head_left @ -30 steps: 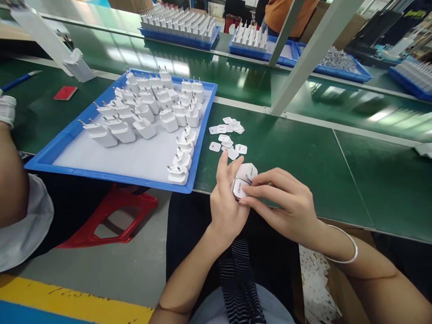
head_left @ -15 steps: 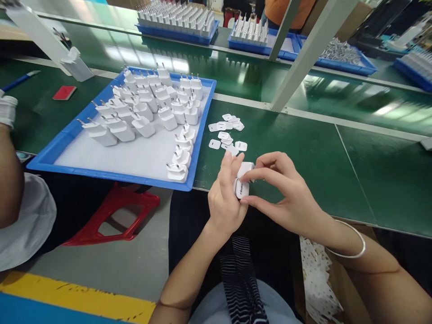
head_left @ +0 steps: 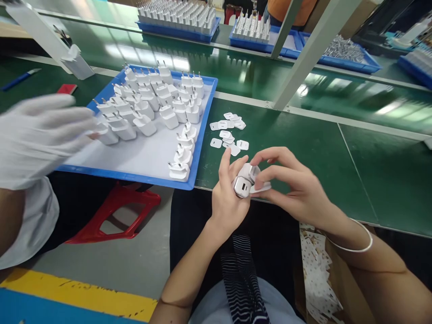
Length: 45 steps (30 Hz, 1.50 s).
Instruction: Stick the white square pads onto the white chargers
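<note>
My left hand (head_left: 230, 204) is closed around a white plug charger (head_left: 242, 186), whose end with port openings faces me. Against it, between my two hands, sits a second white charger (head_left: 248, 170). My right hand (head_left: 299, 186) pinches a thin white cover plate (head_left: 262, 187) between thumb and fingers, just right of the port end. Beyond my hands, several loose white cover plates (head_left: 225, 134) lie on the green table (head_left: 290, 130). To the left, a blue tray (head_left: 192, 173) carries many white chargers with pins, some upright and some tilted.
A co-worker's white-gloved hand (head_left: 43, 135) is over the tray's left side. A grey metal post (head_left: 297, 67) rises behind the table. Blue trays of parts (head_left: 177, 33) stand at the back. A red stool (head_left: 135, 220) and a box of white scraps (head_left: 317, 274) are below.
My right hand has drawn the cover plate away to the right, exposing the charger's ports. A co-worker's gloved hand has come in over the tray from the left.
</note>
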{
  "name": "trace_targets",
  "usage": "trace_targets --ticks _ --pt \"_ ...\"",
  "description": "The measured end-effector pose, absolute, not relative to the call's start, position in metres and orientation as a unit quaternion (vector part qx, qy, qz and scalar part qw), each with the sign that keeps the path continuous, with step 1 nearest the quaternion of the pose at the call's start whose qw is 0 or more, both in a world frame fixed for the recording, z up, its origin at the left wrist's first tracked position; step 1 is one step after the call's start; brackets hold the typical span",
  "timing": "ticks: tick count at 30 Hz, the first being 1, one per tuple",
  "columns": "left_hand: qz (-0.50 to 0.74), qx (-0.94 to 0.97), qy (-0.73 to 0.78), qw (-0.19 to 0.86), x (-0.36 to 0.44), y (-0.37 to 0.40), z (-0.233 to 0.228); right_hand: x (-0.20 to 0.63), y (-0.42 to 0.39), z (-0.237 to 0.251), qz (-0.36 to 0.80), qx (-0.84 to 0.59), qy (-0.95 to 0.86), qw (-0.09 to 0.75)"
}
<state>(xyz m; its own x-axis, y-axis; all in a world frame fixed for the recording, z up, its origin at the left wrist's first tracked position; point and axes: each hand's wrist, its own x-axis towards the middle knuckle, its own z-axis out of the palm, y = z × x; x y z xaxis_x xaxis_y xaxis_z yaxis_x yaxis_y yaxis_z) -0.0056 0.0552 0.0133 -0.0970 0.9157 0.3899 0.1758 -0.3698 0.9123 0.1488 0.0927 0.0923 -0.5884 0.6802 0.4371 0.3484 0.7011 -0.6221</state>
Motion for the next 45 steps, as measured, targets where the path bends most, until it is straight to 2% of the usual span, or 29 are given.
trace_targets --ticks 4,8,14,25,32,38,41,45 --pt "0.605 0.528 0.461 0.379 -0.002 0.062 0.013 0.162 0.089 0.087 0.310 -0.386 -0.770 0.404" --pt "0.622 0.525 0.456 0.359 0.001 0.071 0.007 0.180 0.103 0.069 0.354 -0.490 -0.713 0.355" --pt "0.637 0.541 0.484 0.260 0.000 0.076 -0.007 0.202 0.125 0.037 0.330 -0.555 -0.713 0.274" --pt "0.607 0.559 0.527 0.206 -0.003 0.076 -0.006 0.214 0.134 0.015 0.112 -0.550 -0.801 0.211" --pt "0.596 0.580 0.533 0.158 -0.001 0.077 -0.010 0.218 0.136 0.021 0.220 -0.581 -0.741 0.256" --pt "0.583 0.602 0.529 0.136 -0.002 0.077 -0.010 0.216 0.116 0.030 0.272 -0.552 -0.759 0.211" --pt "0.584 0.602 0.527 0.137 -0.003 0.078 -0.011 0.213 0.086 0.032 0.256 -0.540 -0.774 0.210" --pt "0.593 0.596 0.523 0.140 -0.002 0.079 -0.014 0.209 0.047 0.023 0.207 -0.545 -0.768 0.264"
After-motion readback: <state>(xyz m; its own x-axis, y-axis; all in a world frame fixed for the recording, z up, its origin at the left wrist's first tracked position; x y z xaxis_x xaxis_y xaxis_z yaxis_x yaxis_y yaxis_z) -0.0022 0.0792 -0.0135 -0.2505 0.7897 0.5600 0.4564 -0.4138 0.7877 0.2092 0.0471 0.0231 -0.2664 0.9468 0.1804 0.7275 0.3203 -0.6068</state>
